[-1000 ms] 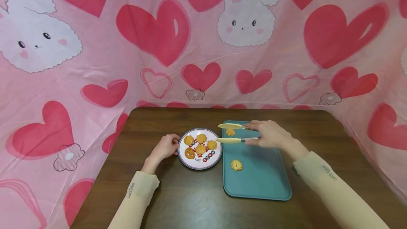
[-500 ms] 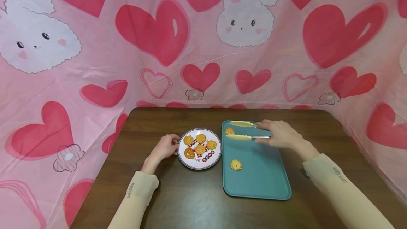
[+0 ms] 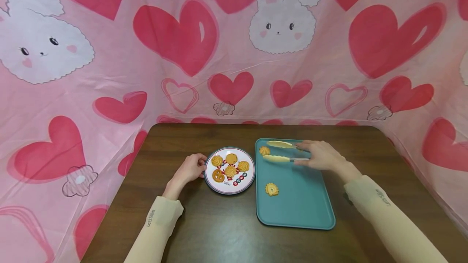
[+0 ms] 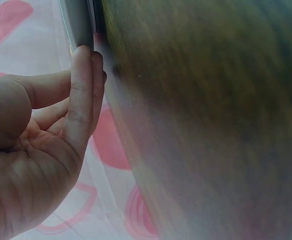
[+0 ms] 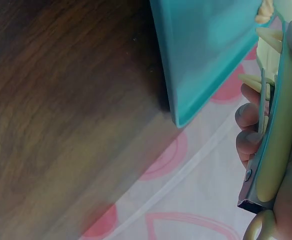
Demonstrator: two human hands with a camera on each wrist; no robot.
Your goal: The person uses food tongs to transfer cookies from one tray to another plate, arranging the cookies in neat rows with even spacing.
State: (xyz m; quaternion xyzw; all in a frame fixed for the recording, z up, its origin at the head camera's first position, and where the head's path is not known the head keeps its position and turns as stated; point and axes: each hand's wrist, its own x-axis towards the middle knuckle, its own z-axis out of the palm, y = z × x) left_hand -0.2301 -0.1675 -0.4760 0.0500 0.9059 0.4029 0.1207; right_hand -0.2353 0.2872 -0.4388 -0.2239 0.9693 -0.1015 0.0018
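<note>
My right hand (image 3: pixel 321 155) grips a pair of tongs (image 3: pixel 277 158) with cream-coloured tips, held over the back of a teal tray (image 3: pixel 300 202). The tong arms are spread apart. A small swirled cookie (image 3: pixel 264 150) lies at their tips, near the tray's back left corner. Nearer the front of the tray is a scalloped cookie (image 3: pixel 271 189). On the left, my left hand (image 3: pixel 190 169) touches the rim of a round white plate (image 3: pixel 237 190). In the left wrist view its fingers (image 4: pixel 81 90) are straight, tips against the rim.
Several cookies, among them a swirled cookie (image 3: pixel 230 171) and a pretzel-shaped cookie (image 3: pixel 218 175), lie on the plate. Plate and tray stand close side by side on a dark wooden table (image 3: pixel 212 230). A pink heart-print cloth (image 3: pixel 226 60) hangs behind.
My right hand has moved the tongs right, away from the plate's edge, then slightly left, lining them up with the back cookie. The left hand and plate have stayed put.
</note>
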